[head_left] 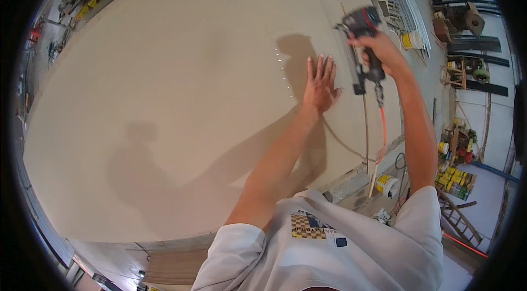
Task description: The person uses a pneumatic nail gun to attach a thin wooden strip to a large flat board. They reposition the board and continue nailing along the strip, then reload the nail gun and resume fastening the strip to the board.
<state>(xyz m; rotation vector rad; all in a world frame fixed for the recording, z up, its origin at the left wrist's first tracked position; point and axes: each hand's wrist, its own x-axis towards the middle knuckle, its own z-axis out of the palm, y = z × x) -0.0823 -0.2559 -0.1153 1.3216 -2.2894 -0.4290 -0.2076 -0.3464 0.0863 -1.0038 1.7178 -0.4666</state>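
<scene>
Showing near the right edge of the beige board (137, 77), the dark nail gun (359, 23) sits in the right hand (385, 54), fingers wrapped round its handle (blurred; contact is unclear). A snagged orange hose (383, 126) could swing it toward the left hand (320, 88), splayed flat nearby. Pale dots (279, 60) line the board; beyond stand a bucket (410, 40) and ladder (460, 219).

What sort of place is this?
Likely a workshop: the right hand grips a dark nail or staple gun on an orange hose, and a ladder and a white-and-yellow bucket are in view.
</scene>
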